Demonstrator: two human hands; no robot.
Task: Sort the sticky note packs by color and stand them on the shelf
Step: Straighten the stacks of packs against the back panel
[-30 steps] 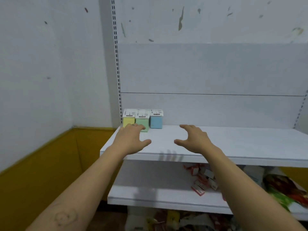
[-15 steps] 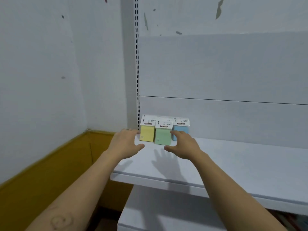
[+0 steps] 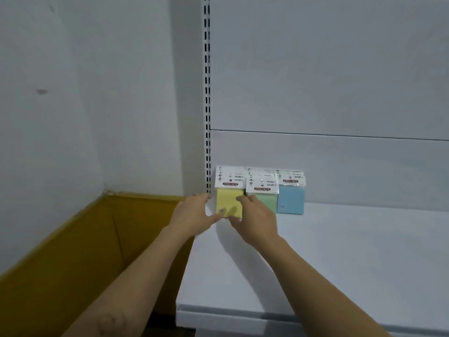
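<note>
Sorting looks nearly done: yellow packs [image 3: 229, 203] stand between left grip [image 3: 192, 215] and right grip [image 3: 257, 221], with green packs [image 3: 268, 201] and blue packs [image 3: 290, 199] beyond the right one. Whether either grip clasps the yellow packs, I cannot tell.

Left hand [image 3: 192, 215] and right hand [image 3: 255, 220] have closed in, seemingly gripping the yellow packs [image 3: 228, 203]

Between the left hand [image 3: 192, 215] and right hand [image 3: 257, 222], the yellow pack [image 3: 228, 203] is seen as matt paper sealed under glossy clear film, with a white printed card header [image 3: 230, 177]. Just right of the grip, the green pack [image 3: 269, 201] and blue pack [image 3: 290, 199] are wrapped alike. Beneath, the shelf [image 3: 340, 251] is coated smooth, matt white.
</note>
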